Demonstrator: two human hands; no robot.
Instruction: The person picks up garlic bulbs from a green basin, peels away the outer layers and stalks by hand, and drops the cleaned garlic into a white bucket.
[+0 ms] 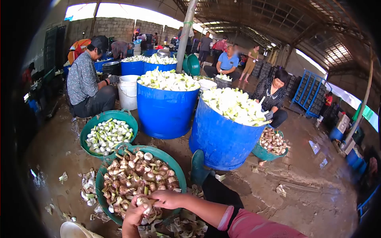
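Fingers of my left hand point(134, 212) are wrapped round a whitish garlic bulb point(143, 202) over the front part of a green basin. Pressed against that same bulb from the right is my right hand point(167, 199), its fingers closed; whether it holds the stem or a peel is hidden. Under both hands, the green basin point(181, 174) is full of unpeeled brown and purple garlic bulbs point(137, 174) with short stems. Just behind it, a second green basin point(84, 137) holds white, peeled garlic point(109, 137) with green stems.
Large blue barrels point(162, 111) heaped with peeled garlic stand behind the basins. A white bucket point(127, 95) sits beside a seated person point(85, 83). Another person point(270, 95) works at the right by a basin point(264, 154). Peels litter the wet floor around my boot point(197, 168).
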